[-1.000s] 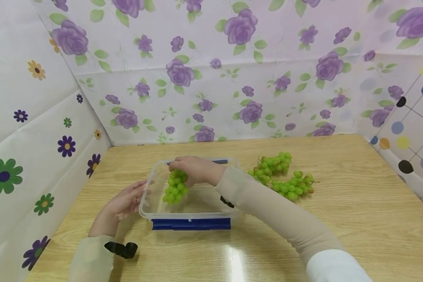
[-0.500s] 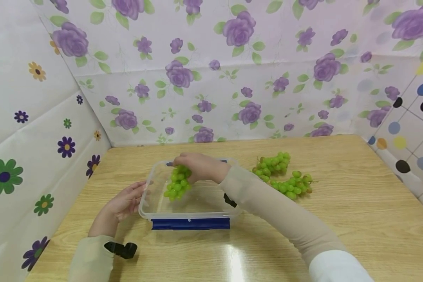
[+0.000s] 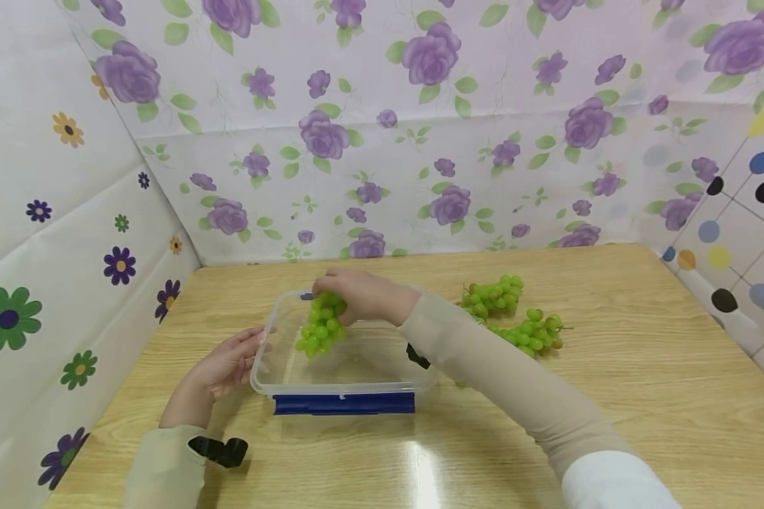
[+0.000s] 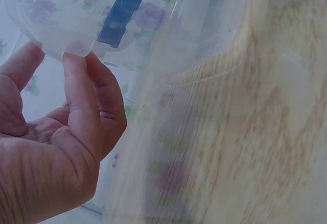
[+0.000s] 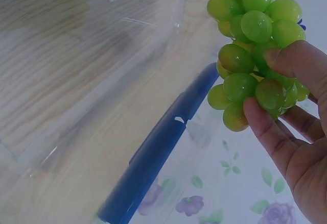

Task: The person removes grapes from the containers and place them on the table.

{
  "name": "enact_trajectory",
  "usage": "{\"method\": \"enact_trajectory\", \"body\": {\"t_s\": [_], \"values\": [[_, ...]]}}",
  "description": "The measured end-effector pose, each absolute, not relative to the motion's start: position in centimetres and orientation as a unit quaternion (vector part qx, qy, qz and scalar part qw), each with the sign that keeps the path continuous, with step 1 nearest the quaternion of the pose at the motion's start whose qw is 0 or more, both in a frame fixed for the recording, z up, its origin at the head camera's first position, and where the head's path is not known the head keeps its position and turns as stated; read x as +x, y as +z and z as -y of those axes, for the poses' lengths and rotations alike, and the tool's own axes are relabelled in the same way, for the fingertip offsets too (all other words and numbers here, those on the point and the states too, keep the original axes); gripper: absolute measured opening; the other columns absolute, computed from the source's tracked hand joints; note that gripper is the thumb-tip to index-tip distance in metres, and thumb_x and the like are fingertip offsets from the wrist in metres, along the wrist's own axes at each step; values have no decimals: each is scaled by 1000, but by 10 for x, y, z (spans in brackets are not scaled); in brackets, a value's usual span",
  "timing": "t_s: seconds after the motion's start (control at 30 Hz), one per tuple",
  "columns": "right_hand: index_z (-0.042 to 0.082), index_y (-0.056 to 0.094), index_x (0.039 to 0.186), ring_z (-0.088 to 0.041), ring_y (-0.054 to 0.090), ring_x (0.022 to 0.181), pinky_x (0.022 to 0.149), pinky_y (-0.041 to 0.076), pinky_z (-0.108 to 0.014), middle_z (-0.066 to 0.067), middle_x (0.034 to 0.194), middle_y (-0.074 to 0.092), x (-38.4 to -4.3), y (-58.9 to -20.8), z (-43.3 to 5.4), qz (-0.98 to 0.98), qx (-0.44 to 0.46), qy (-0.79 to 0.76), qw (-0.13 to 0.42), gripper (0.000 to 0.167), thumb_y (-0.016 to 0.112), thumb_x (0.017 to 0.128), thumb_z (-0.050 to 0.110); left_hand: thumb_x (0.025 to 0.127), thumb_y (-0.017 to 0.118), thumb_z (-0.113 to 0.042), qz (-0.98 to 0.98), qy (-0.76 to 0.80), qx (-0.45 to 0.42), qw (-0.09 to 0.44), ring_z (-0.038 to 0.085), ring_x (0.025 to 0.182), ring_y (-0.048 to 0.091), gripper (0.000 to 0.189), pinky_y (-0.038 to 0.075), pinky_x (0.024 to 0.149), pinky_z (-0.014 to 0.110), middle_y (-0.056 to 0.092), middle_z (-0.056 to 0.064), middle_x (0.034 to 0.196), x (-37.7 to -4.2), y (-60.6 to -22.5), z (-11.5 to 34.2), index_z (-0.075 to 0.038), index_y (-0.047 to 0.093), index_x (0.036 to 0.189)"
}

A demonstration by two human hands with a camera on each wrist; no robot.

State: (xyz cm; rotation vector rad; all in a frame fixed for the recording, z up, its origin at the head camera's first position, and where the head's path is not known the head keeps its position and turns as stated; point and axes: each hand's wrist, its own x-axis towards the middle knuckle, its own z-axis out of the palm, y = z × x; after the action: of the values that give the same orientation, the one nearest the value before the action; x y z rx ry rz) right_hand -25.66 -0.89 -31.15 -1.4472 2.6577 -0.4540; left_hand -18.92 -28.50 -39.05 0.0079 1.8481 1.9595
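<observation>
In the head view my right hand (image 3: 366, 293) holds a bunch of green grapes (image 3: 321, 329) over the clear plastic container (image 3: 344, 389), the bunch hanging down from the fingers. Thumb and fingers pinch the grapes (image 5: 255, 55) in the right wrist view. My left hand (image 3: 232, 364) grips the container's left end. The left wrist view has its thumb and bent fingers (image 4: 82, 101) at the container's clear rim (image 4: 56, 50). Blue latch flaps (image 3: 344, 404) run along the container's long sides.
More green grapes (image 3: 496, 297) lie on the wooden table (image 3: 624, 339) to the right of the container, with another bunch (image 3: 535, 332) in front, partly hidden by the right sleeve (image 3: 484, 375). Patterned sheets (image 3: 382, 141) stand behind and at both sides.
My right hand has moved slightly back and to the right with the grapes, which have risen a little in view. The left hand has kept its place at the container.
</observation>
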Motion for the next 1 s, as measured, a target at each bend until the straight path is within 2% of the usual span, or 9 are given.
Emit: {"method": "enact_trajectory", "body": {"t_s": [0.23, 0.63, 0.83, 1.0], "values": [[10, 58, 125, -18, 55, 106, 93, 48, -27, -7, 118, 57, -254, -306, 4, -874, -460, -149, 51, 50, 75, 78, 2, 102, 45, -26, -668, 710, 3, 223, 3, 73, 59, 21, 53, 62, 17, 52, 1, 101, -189, -391, 286, -19, 50, 121], [12, 61, 124, -18, 55, 103, 90, 48, -28, -7, 114, 59, -253, -302, -2, -874, -464, -139, 35, 48, 75, 79, 3, 102, 45, -25, -666, 713, 1, 218, 2, 71, 58, 18, 53, 62, 16, 51, 2, 101, -189, -392, 285, -21, 53, 118], [10, 59, 125, -20, 55, 103, 90, 49, -29, -9, 115, 58, -250, -298, -4, -871, -469, -141, 32, 49, 74, 79, 3, 102, 47, -25, -664, 715, -4, 218, 2, 71, 59, 23, 53, 63, 16, 53, 0, 99, -188, -390, 284, -16, 49, 123], [9, 58, 126, -20, 55, 104, 91, 48, -28, -9, 116, 58, -248, -295, -7, -871, -471, -137, 27, 51, 75, 79, 4, 102, 46, -25, -665, 714, -9, 216, 2, 73, 59, 37, 53, 63, 15, 55, -1, 98, -188, -389, 284, -7, 37, 133]]}}
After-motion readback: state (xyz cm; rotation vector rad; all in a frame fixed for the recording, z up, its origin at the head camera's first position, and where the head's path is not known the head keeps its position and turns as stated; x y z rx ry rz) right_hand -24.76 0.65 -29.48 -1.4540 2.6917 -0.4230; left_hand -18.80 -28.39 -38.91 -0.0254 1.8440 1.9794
